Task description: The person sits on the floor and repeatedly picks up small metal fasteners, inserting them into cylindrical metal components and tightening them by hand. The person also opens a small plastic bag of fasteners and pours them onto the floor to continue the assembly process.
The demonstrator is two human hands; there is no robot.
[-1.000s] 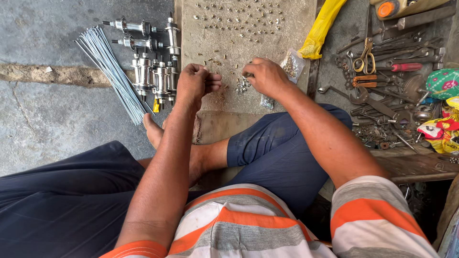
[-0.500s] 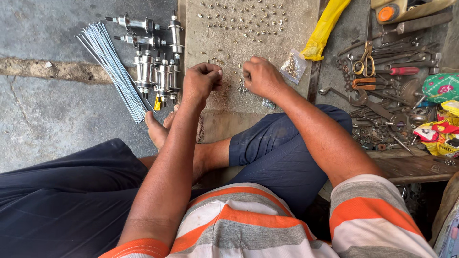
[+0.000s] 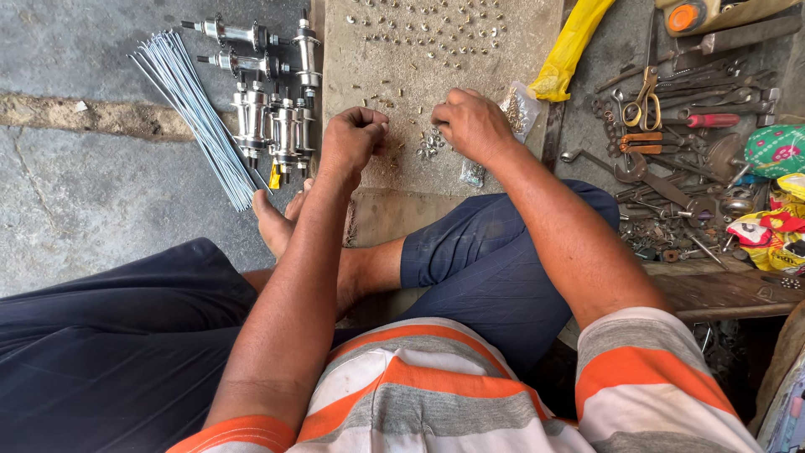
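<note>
Left hand (image 3: 352,143) shifted nearer the small pile of silvery metal nipples (image 3: 430,144), fingers curled, contents unseen, right hand (image 3: 471,126) kept fingertips-down just beside the pile, grasp not discernible, pile without clear long axis.

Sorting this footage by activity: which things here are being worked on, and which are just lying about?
In hand:
left hand
right hand
small metal pieces between them
board they lie on

Lying about:
bundle of spokes
wheel hubs
scissors
yellow cloth
</note>
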